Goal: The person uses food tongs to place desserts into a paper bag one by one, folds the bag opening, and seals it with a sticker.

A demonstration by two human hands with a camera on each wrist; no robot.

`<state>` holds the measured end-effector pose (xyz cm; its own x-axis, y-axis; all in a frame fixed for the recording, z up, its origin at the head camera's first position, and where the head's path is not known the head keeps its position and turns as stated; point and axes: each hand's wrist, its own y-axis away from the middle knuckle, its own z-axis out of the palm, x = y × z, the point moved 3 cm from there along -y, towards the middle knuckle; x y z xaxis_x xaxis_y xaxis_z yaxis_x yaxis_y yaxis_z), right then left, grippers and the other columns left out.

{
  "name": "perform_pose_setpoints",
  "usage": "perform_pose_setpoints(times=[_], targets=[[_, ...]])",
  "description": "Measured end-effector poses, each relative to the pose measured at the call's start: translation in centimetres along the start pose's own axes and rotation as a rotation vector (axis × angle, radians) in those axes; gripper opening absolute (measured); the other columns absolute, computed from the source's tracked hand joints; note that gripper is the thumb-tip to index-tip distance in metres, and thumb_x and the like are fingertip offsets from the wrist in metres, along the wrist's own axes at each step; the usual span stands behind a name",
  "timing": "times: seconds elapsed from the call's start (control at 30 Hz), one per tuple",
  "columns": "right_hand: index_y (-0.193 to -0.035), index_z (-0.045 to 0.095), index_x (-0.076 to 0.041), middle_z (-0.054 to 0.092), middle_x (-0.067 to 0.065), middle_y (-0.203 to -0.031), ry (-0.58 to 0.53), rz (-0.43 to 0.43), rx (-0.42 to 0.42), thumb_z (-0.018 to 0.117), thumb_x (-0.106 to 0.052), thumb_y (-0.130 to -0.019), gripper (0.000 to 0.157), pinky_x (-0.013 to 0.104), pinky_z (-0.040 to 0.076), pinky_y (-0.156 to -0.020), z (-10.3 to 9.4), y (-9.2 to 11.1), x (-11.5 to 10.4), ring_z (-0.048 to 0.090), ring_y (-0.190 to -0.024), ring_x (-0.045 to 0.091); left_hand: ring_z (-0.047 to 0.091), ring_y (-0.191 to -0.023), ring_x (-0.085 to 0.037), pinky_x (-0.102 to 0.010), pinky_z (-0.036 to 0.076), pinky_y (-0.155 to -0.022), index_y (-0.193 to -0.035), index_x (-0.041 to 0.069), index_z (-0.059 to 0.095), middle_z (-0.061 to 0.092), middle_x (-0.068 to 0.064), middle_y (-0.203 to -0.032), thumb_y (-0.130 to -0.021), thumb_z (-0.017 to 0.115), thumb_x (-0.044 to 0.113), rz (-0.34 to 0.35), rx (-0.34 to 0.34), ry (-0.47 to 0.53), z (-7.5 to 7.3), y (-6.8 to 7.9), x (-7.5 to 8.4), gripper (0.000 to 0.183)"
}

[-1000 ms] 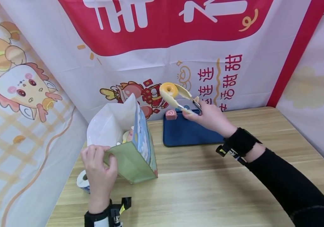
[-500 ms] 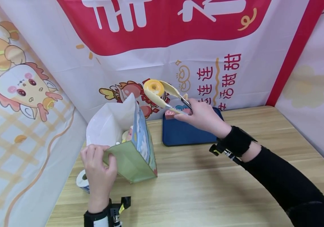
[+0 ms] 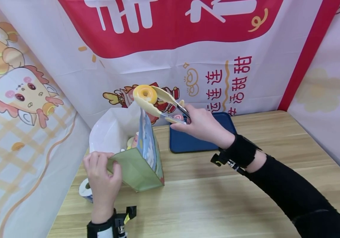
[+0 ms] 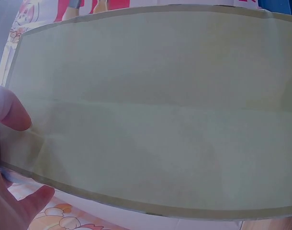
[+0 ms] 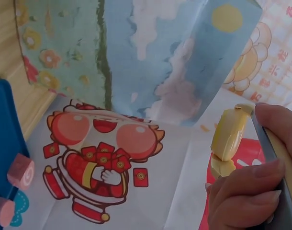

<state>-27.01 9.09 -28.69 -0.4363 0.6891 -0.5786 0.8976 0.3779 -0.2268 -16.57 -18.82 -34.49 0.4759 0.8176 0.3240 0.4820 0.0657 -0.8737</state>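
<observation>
My right hand [image 3: 201, 124] grips a pair of tongs [image 3: 165, 96] with cream tips and metal arms. Between the tips sits a yellow ring-shaped toy donut [image 3: 145, 94], held above the far right rim of an open paper bag [image 3: 134, 167]. The right wrist view shows the donut [image 5: 229, 134] edge-on beside the bag's sky-printed side [image 5: 151, 52]. With fingers over the rim and thumb on the green side, my left hand [image 3: 102, 178] pinches the bag's near edge. Inside the bag, a few small pale and pink items [image 3: 132, 142] show; the rest is hidden.
A blue tray [image 3: 193, 140] lies behind and right of the bag, with pink swirl pieces, one [image 5: 21, 171] clearest in the right wrist view. Left of the bag, partly behind my left hand, stands a white roll [image 3: 85, 189]. Printed cloth [image 3: 158, 66] hangs behind the wooden table [image 3: 205, 205].
The right hand has moved left with the tongs and donut, from over the tray to the bag's far rim. My left hand and the bag stay put.
</observation>
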Motion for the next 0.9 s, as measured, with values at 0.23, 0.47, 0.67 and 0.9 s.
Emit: perform_pose_setpoints(times=[0.23, 0.47, 0.67, 0.9], targets=[[-0.122, 0.05, -0.009, 0.066, 0.004, -0.09, 0.003, -0.033, -0.041, 0.064, -0.052, -0.081, 0.061, 0.027, 0.041, -0.051, 0.5, 0.1, -1.5, 0.056, -0.063, 0.015, 0.04, -0.083, -0.037, -0.051, 0.03, -0.075, -0.074, -0.005, 0.056, 0.049, -0.017, -0.075, -0.071, 0.05, -0.001, 0.003, -0.004, -0.003, 0.0, -0.1, 0.0, 0.008], [-0.119, 0.05, -0.008, 0.053, 0.003, -0.072, 0.046, -0.076, -0.064, 0.063, -0.055, -0.081, 0.062, 0.026, 0.033, -0.049, 1.1, 0.2, -2.7, 0.048, -0.057, 0.016, 0.041, -0.083, -0.037, -0.052, 0.03, -0.076, -0.074, -0.006, 0.056, 0.049, -0.017, -0.075, -0.071, 0.05, -0.001, 0.005, -0.007, -0.003, 0.1, -0.1, 0.1, 0.008], [-0.125, 0.05, -0.007, 0.048, 0.002, -0.064, 0.08, -0.096, -0.067, 0.063, -0.056, -0.08, 0.068, 0.027, 0.03, -0.052, 1.5, 0.4, -3.3, 0.047, -0.058, 0.017, 0.041, -0.083, -0.038, -0.052, 0.03, -0.076, -0.074, -0.006, 0.056, 0.05, -0.018, -0.075, -0.071, 0.049, -0.001, 0.008, -0.004, 0.0, 0.0, -0.2, 0.2, 0.009], [-0.134, 0.046, -0.007, 0.051, 0.004, -0.074, 0.103, -0.111, -0.091, 0.064, -0.054, -0.08, 0.074, 0.024, 0.037, -0.05, 1.7, 0.3, -3.9, 0.051, -0.061, 0.015, 0.04, -0.081, -0.037, -0.051, 0.029, -0.076, -0.073, -0.006, 0.056, 0.049, -0.017, -0.074, -0.071, 0.049, 0.0, 0.017, 0.0, -0.003, 0.0, -0.2, 0.3, 0.009]])
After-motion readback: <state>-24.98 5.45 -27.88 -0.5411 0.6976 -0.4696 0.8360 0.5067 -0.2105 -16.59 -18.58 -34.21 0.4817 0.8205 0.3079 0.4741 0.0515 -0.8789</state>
